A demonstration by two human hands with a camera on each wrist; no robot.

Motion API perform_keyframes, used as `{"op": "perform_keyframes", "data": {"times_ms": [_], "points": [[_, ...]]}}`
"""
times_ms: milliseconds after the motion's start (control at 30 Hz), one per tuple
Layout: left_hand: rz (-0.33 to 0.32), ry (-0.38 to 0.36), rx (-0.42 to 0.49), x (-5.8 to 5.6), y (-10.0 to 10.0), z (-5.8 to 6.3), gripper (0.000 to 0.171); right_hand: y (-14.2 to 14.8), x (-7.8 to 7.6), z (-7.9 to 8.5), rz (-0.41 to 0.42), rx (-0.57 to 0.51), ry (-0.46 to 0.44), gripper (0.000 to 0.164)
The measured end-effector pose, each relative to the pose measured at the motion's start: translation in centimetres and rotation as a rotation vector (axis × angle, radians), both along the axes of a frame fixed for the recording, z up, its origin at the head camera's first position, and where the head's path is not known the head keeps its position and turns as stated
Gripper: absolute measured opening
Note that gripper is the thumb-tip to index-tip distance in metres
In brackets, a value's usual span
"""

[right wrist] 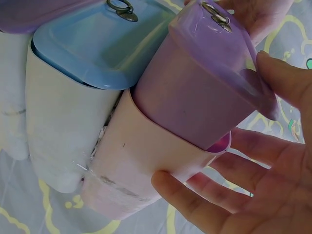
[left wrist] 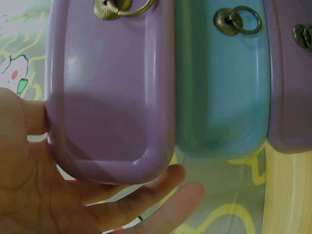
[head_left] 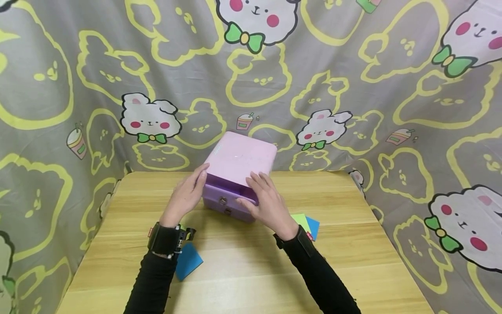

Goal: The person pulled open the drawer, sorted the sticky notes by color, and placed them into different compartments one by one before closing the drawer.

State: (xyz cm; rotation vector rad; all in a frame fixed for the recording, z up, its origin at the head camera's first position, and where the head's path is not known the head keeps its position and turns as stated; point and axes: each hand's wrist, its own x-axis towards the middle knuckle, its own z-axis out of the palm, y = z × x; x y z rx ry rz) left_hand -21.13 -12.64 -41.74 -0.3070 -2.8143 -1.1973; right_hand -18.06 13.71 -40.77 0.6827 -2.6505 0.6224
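Grey fabric curtain, printed with yellow animal outlines and white rabbit faces with green bow ties, surrounds a table with a pale wood-grain top. Toward the table's far side stands a small rounded drawer cabinet with a smooth pink top, turned a little at an angle to the table edge. Three drawer fronts show in the left wrist view: an upper glossy purple drawer, a light-blue drawer beneath it and a lower purple drawer, each with an aged-brass ring pull. Upper purple drawer stands partly out of its pink casing, leaving a dark gap under the cabinet's top; what lies inside is hidden.

Left hand rests against the cabinet's left side at the upper drawer, fingers extended and slightly apart, thumb against the edge of that drawer's front. Right hand is at the opposite front corner: its fingers are spread over the pink casing, and its thumb touches the edge of the same purple front, apart from the other fingers. Neither hand holds a ring pull.

Both arms wear black sleeves with black wrist straps. Beside the left forearm lies a flat blue piece, partly covered; just beyond the right wrist, a yellow-green piece overlaps another blue piece.
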Motion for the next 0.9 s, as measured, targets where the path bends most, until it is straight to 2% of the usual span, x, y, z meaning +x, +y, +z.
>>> {"op": "perform_keyframes", "data": {"times_ms": [133,233,467,567,900], "points": [[0.008,0.020,0.022,-0.1,0.3,-0.2,0.058,0.1,-0.3,0.0,0.004,-0.053,0.035,0.065],[0.006,0.026,0.039,-0.2,0.4,-0.4,0.058,0.2,-0.4,-0.1,-0.016,-0.104,0.026,0.070],[0.031,0.047,0.078,-0.4,0.6,-0.6,0.057,0.3,-0.6,0.0,-0.092,-0.162,-0.173,0.092],[0.040,0.061,0.093,-0.5,0.8,-0.6,0.056,0.3,-0.8,0.0,-0.106,-0.172,-0.214,0.095],[0.040,0.072,0.150,-0.9,1.5,-0.8,0.057,0.1,-0.9,-0.3,-0.099,-0.265,-0.123,0.083]]}}
